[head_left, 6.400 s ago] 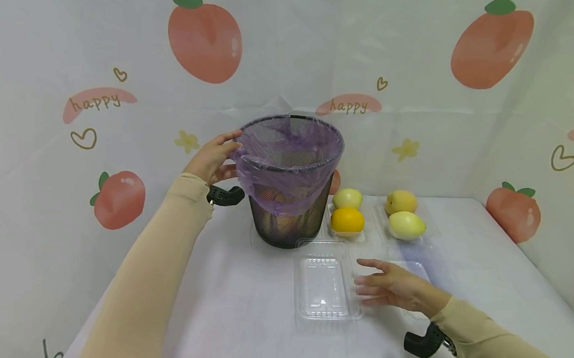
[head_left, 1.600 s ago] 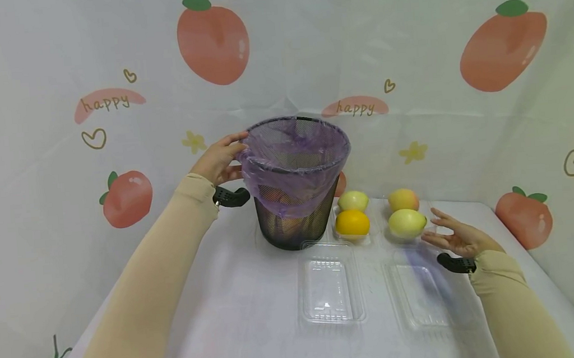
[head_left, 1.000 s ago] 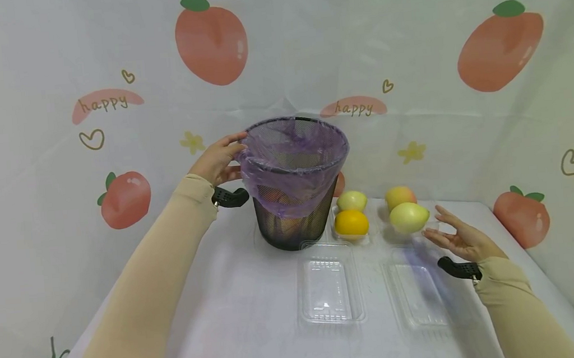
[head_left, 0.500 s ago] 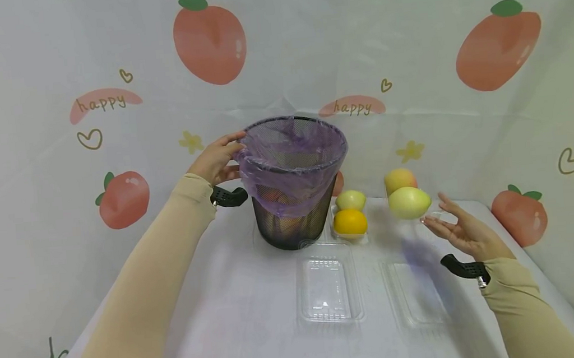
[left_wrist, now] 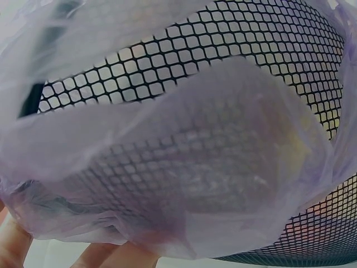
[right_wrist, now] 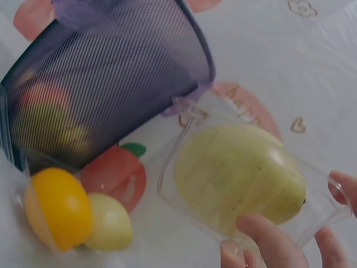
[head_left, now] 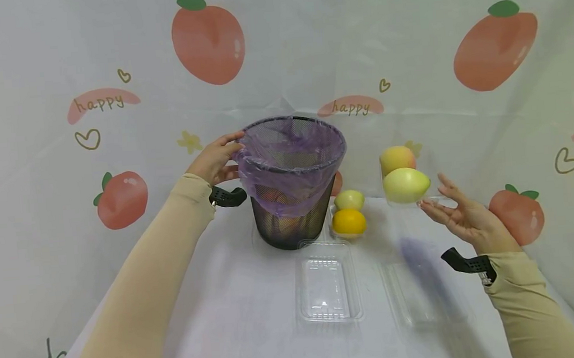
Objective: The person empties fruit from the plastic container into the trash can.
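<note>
My right hand [head_left: 478, 223] grips the right edge of a clear plastic box [right_wrist: 329, 209], raised above the table. In the box lie a pale yellow-green lemon-shaped fruit [head_left: 405, 185] and, behind it, a yellow-orange fruit with a reddish side [head_left: 396, 158]. At the left, my left hand [head_left: 215, 161] holds the rim of a black mesh wastebasket [head_left: 291, 230], lined with a purple plastic bag [head_left: 288, 193]. The left wrist view has the bag overlapping the left fingers [left_wrist: 125, 257]. Blurred reddish and yellow shapes show through the mesh in the right wrist view.
Right of the wastebasket, another clear box holds an orange-yellow fruit [head_left: 349, 222] and a pale green-yellow one [head_left: 349, 200]. Two clear plastic trays [head_left: 326, 317] and lids lie nearer on the white table [head_left: 227, 324]. A printed cloth [head_left: 266, 46] hangs behind.
My right hand has moved from the near tray to the back-right box, taken hold of it and lifted it with both fruits inside. My left hand stays at the wastebasket rim.
</note>
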A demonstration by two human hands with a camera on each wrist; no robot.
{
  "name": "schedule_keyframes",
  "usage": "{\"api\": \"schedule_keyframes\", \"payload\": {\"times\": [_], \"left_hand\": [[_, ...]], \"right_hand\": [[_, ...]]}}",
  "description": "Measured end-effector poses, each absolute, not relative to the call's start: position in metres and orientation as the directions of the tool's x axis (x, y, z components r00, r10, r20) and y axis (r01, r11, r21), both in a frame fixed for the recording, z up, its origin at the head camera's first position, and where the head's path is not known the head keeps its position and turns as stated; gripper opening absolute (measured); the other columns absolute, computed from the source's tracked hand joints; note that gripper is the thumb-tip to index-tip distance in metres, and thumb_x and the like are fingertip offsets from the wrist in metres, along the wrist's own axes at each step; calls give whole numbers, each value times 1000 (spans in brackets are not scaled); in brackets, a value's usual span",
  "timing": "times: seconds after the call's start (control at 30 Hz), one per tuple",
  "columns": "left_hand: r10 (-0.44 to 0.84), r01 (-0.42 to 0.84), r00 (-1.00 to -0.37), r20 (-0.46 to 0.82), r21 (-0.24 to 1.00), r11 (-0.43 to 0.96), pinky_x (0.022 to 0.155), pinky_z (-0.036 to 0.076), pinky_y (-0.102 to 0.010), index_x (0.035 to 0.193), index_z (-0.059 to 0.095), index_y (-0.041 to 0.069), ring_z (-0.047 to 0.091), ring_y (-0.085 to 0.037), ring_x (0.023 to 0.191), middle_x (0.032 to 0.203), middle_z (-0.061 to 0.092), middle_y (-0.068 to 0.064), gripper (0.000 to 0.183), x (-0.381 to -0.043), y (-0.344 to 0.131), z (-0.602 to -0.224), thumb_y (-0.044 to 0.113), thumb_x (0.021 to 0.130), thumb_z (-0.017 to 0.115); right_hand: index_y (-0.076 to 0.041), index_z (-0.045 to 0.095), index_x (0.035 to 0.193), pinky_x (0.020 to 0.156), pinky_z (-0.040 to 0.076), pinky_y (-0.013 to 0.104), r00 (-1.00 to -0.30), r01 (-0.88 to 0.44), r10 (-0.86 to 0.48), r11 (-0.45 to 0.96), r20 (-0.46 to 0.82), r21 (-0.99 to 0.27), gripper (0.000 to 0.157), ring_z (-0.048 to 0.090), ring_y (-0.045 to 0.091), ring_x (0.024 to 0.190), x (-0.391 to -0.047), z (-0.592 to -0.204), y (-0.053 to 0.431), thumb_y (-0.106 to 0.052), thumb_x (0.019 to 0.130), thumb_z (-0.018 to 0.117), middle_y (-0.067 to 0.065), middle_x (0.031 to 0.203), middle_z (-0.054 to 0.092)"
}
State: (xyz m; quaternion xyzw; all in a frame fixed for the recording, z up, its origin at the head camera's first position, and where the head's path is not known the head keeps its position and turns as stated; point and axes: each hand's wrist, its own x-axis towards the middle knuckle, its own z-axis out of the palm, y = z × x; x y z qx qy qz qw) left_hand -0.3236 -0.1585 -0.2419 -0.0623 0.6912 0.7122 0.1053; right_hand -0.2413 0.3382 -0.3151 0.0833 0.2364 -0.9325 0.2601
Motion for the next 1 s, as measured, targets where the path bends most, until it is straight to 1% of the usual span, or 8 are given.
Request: {"api": "schedule_keyframes", "payload": {"times": [0.07, 0.17, 0.33, 0.43, 0.6, 0.77, 0.9, 1.0], "left_hand": [[68, -240, -969, -238, 970, -22, 59, 54, -23, 147, 41, 31, 59, -11, 71, 107, 43, -2, 47, -324, -159, -242, 19, 102, 48], [72, -241, -968, -239, 970, -18, 59, 54, -22, 147, 40, 32, 59, -11, 71, 106, 44, -1, 47, -324, -158, -242, 20, 102, 47], [78, -235, -969, -233, 972, -24, 60, 55, -23, 148, 40, 31, 59, -11, 73, 108, 44, -2, 48, -323, -158, -242, 19, 102, 48], [79, -232, -970, -229, 972, -26, 60, 54, -23, 147, 40, 31, 59, -11, 73, 110, 44, -2, 48, -323, -158, -242, 19, 102, 49], [80, -228, -971, -224, 973, -40, 59, 55, -22, 148, 40, 30, 59, -10, 68, 106, 44, -2, 50, -323, -160, -242, 17, 101, 50], [81, -225, -972, -220, 973, -46, 59, 55, -22, 148, 40, 29, 59, -10, 65, 103, 44, -2, 50, -323, -160, -243, 15, 101, 50], [80, -222, -972, -219, 974, -35, 60, 55, -24, 148, 40, 29, 59, -11, 69, 104, 43, -3, 49, -324, -160, -244, 17, 101, 49], [78, -219, -973, -216, 975, -30, 61, 55, -24, 148, 40, 30, 60, -12, 72, 104, 43, -3, 48, -324, -159, -244, 18, 101, 49]], "right_hand": [[-33, 67, 124, 105, 38, 21, -854, 519, -439, -753, -278, -405, 36, 57, 39, 114, -239, -308, 334, -13, 103, 46, 10, 147, 25], [-34, 67, 122, 96, 47, 18, -881, 473, -383, -747, -279, -467, 39, 60, 38, 109, -239, -299, 326, -9, 102, 46, -6, 155, -9], [-34, 67, 122, 76, 55, 18, -902, 431, -355, -739, -244, -518, 41, 64, 40, 103, -239, -283, 317, -6, 101, 46, -8, 155, -23], [-33, 66, 122, 74, 57, 20, -917, 399, -333, -748, -221, -531, 42, 64, 43, 100, -240, -273, 311, -4, 100, 47, -12, 155, -26], [-36, 64, 126, 84, 56, 26, -934, 358, -287, -738, -213, -572, 46, 65, 43, 99, -245, -253, 301, -2, 98, 51, -6, 158, -16], [-42, 58, 131, 74, 58, 24, -945, 327, -260, -697, -201, -638, 52, 66, 40, 97, -249, -234, 290, -3, 97, 55, 0, 156, 0], [-39, 56, 134, 83, 57, 30, -959, 279, -229, -660, -167, -698, 54, 63, 35, 97, -252, -222, 279, -2, 95, 57, 5, 138, 23], [-35, 57, 133, 89, 55, 33, -969, 239, -203, -622, -141, -746, 51, 61, 28, 96, -254, -215, 270, -3, 94, 60, 5, 126, 29]]}}
